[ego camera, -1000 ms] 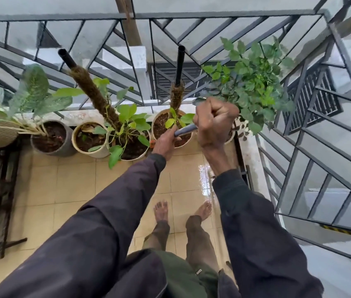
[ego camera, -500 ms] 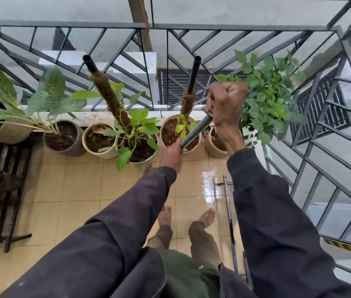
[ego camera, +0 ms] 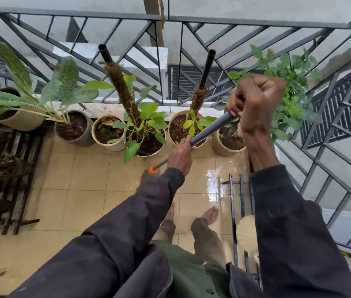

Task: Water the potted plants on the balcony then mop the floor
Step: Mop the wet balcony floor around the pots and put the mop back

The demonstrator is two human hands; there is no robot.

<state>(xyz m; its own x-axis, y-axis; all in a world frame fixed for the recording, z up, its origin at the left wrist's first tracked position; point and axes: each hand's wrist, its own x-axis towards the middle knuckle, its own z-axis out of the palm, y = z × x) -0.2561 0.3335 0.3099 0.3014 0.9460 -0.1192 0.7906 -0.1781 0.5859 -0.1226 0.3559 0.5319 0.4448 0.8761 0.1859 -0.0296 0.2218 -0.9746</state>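
Both hands are on the mop handle (ego camera: 211, 130), a smooth grey tube. The right hand (ego camera: 256, 104) has a tight fist grip near its top, and the left hand (ego camera: 181, 155) is wrapped round it lower down. It slants down to an orange collar (ego camera: 153, 169) and stringy mop head (ego camera: 146, 175) on the glossy, wet beige tiles (ego camera: 88, 175). Round pots (ego camera: 108, 134) of dark soil line the metal railing (ego camera: 170, 18), two with shaggy coir poles (ego camera: 125, 97) topped by black pipe.
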